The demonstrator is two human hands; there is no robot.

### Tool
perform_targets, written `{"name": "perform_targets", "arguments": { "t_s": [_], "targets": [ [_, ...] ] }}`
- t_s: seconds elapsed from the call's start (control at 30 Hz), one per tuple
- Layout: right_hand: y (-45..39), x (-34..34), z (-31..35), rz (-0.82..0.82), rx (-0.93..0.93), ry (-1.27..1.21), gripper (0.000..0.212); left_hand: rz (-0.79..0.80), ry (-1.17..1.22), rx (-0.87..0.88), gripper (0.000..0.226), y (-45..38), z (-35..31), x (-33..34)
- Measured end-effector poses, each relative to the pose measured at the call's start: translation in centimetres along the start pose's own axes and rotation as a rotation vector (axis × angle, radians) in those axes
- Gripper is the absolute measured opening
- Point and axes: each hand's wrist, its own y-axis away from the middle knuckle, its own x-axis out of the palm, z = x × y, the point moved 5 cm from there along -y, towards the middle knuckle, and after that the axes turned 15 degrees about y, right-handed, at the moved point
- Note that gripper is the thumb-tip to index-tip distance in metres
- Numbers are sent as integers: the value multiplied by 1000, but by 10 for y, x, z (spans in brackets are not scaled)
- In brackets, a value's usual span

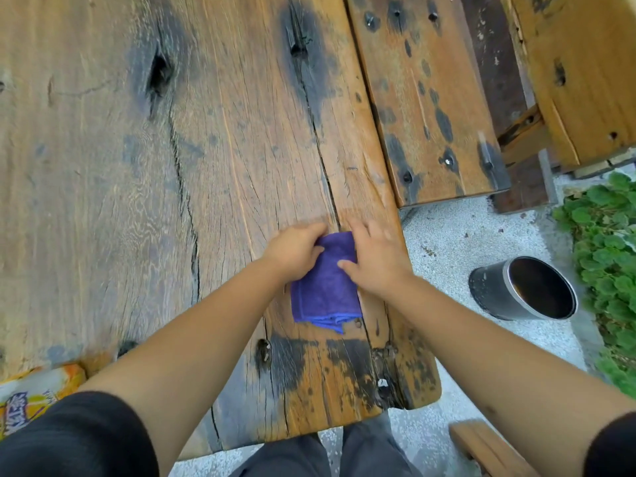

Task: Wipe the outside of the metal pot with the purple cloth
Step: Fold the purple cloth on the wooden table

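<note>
A folded purple cloth [325, 287] lies on the wooden table [137, 201] near its right front corner. My left hand [296, 249] has its fingers curled over the cloth's far left corner and grips it. My right hand [375, 259] rests flat on the cloth's right edge, thumb on the fabric. The metal pot [523, 289] stands on the pale ground to the right of the table, tilted in this view, its dark inside showing. Neither hand touches it.
A wooden bench [433, 98] runs beside the table at the upper right. Green plants [605, 242] grow at the right edge. An orange snack bag [31, 397] lies at the table's front left. Another wooden piece [488, 449] sits low right.
</note>
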Motion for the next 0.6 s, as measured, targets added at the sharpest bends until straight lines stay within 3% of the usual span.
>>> {"name": "perform_targets", "arguments": {
  "t_s": [0.07, 0.13, 0.2, 0.33, 0.47, 0.6],
  "targets": [
    [-15, -4, 6, 39, -114, 25, 64, 4, -64, 92, 14, 4, -7, -4],
    [-19, -9, 13, 32, -202, 125, 29, -12, -134, 154, 14, 14, -13, -10],
    [-9, -17, 17, -55, -249, 135, 14, -19, -160, 218, 12, 31, -19, -15],
    [43, -11, 29, -196, -400, 194, 24, 43, -177, 311, 14, 80, -26, 1],
    [86, 28, 25, -34, -423, 308, 34, 242, -310, 213, 30, 125, -8, 46],
    [88, 39, 18, 25, -257, 134, 30, 143, -179, 140, 32, 129, -2, 48]
  ]
}}
